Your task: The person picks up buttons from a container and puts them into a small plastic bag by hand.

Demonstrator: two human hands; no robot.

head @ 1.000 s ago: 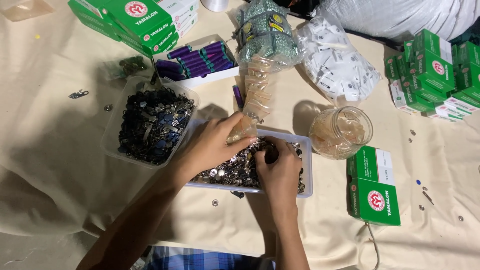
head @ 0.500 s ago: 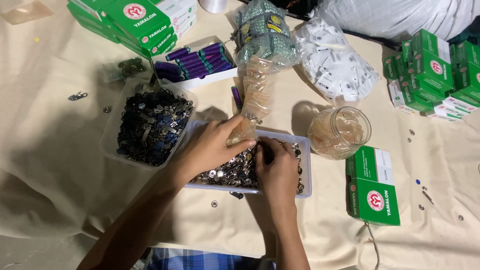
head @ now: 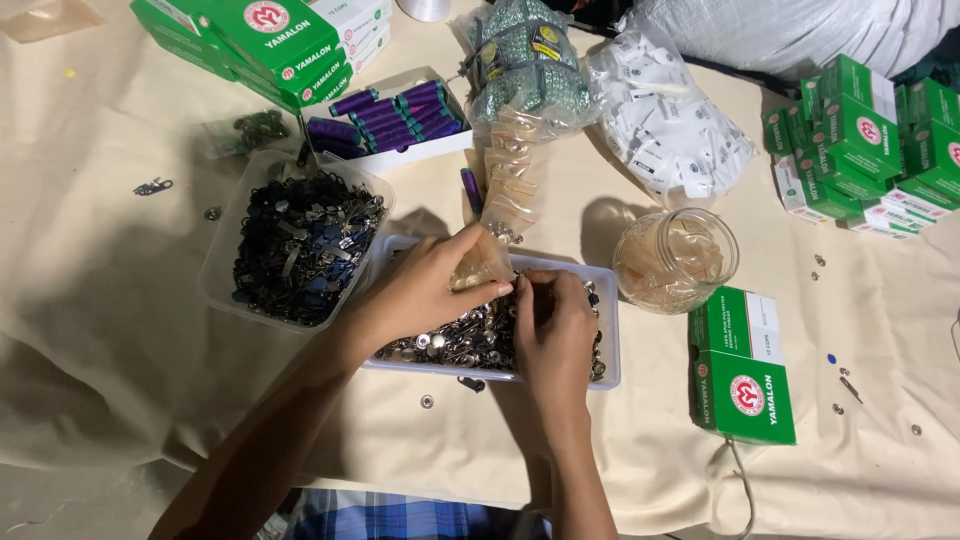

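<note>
- My left hand (head: 425, 290) hovers over the white tray (head: 608, 330), thumb and fingers pinched on a small clear plastic bag (head: 478, 265); the bag's mouth faces my other hand
- My right hand (head: 553, 335) lies over the tray's middle, fingertips pressed together at the bag's mouth; what they pinch is too small to tell
- The tray is heaped with silver metal fasteners (head: 455, 340); its near edge runs just under my right palm, and its right wall shows bare
- A clear tub (head: 215, 270) of dark zipper pulls (head: 300, 245) sits just beside the tray's left end, nearly touching it
- A glass jar (head: 677, 260) stuffed with more clear bags stands near the tray's far right corner, a narrow strip of cloth between them
- Two green boxes (head: 745, 365) lie right of the tray, apart from it
- A strip of small filled bags (head: 510, 175) trails toward the tray's far edge; purple thread spools (head: 395, 115) lie beyond in an open box
- Open cream cloth (head: 100, 330) spreads left and toward me; a few loose fasteners dot it
</note>
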